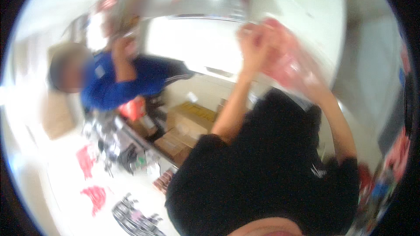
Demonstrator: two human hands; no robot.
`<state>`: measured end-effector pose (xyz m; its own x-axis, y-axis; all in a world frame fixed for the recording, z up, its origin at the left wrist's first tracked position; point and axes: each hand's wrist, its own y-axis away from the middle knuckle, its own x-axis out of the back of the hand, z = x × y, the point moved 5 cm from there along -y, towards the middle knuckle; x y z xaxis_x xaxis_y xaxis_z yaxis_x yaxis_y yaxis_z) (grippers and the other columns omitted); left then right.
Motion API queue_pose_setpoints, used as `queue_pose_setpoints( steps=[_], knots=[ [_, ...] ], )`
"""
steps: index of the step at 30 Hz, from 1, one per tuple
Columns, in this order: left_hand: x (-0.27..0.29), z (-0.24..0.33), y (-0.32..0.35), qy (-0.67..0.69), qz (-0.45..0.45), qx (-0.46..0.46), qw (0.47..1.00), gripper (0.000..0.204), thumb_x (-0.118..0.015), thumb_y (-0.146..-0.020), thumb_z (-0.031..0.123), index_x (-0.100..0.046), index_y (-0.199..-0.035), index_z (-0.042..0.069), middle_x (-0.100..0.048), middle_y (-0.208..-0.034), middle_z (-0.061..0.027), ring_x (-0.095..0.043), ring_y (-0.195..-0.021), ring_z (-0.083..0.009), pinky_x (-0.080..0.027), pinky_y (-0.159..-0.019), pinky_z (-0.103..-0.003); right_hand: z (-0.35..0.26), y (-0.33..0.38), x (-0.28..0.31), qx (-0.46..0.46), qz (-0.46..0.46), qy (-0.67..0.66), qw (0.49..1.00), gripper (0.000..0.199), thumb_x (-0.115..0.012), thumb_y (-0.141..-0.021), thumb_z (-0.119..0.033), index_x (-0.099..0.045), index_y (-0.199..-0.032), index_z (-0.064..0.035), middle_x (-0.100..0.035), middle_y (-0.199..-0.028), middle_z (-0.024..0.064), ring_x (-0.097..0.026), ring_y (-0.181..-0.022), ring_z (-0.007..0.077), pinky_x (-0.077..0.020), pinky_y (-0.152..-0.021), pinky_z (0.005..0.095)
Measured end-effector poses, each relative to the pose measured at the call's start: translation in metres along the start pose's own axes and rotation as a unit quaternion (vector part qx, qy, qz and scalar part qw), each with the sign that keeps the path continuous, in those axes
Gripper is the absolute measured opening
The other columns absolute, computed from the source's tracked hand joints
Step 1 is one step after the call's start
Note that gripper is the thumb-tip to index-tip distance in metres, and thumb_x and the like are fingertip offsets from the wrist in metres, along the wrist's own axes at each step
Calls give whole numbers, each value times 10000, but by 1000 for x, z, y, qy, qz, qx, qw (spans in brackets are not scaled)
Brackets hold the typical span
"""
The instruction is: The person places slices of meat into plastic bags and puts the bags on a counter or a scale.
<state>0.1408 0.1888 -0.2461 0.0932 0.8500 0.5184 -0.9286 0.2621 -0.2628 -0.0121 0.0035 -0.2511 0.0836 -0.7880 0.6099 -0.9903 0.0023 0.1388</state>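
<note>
- The wearer's black shirt [262, 175] fills the lower middle, with a small white mark on its front.
- Both bare forearms reach up the view from its sleeves.
- The right hand [316, 89] touches the lower end of the bag; blur hides its fingers, so I cannot tell whether they close on it.
- The bag [286, 61], clear with pink-red contents, is held up in front of the body, slanting between the two hands.
- The left hand [256, 46] grasps the bag's upper end, fingers curled against it.
- Left of the shirt, a white table [52, 183] bears two red pieces [94, 199], striped black-and-white strips [135, 218], a brown bundle [162, 181] and a dark, shiny jumble [127, 155].
- Cardboard boxes [190, 122] stand beyond the left elbow, near an orange-red thing [133, 108].
- A co-worker in a blue top [107, 81] is at the far left, one arm bent, the hand [125, 46] raised; what it holds is too blurred to tell.
- Beyond the bag is a pale surface [302, 0]; a brightly lit one [192, 39] lies left of it.
</note>
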Motion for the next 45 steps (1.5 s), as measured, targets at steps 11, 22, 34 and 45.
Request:
queue_pose_setpoints(
  steps=[11,22,34,45],
  knots=[
    [56,-50,37,-31,118,-37,992,189,-808,-851,216,-742,-964,79,-625,-1119,-113,-552,-1145,-362,-448,-1003,-476,-94,-48,5,229,-50,155,960,673,-664,-893,-301,-515,-1500,-50,-405,-1645,183,-328,-1544,421,-250,-1293,522],
    [63,-34,37,-44,112,-63,991,192,-790,-855,235,-722,-894,60,-607,-1064,-118,-558,-1088,-354,-442,-956,-470,-67,-48,-14,284,-15,299,911,514,-600,-983,-210,-545,-1465,-38,-465,-1584,200,-387,-1512,383,-321,-1248,515],
    [59,-57,52,35,168,-29,985,394,-742,-914,189,-636,-1262,36,-594,-1276,-197,-553,-1218,-397,-442,-1068,-471,-64,-40,-4,245,-24,265,932,490,-571,-1008,-212,-553,-1463,-32,-504,-1549,202,-444,-1456,375,-350,-1218,493],
    [64,-48,41,58,171,-3,984,337,-676,-976,223,-656,-1260,45,-645,-1247,-195,-573,-1211,-396,-445,-1055,-480,-83,-79,129,143,74,132,978,470,-545,-1031,-214,-560,-1461,-26,-540,-1517,204,-496,-1404,367,-377,-1190,472]
  ],
)
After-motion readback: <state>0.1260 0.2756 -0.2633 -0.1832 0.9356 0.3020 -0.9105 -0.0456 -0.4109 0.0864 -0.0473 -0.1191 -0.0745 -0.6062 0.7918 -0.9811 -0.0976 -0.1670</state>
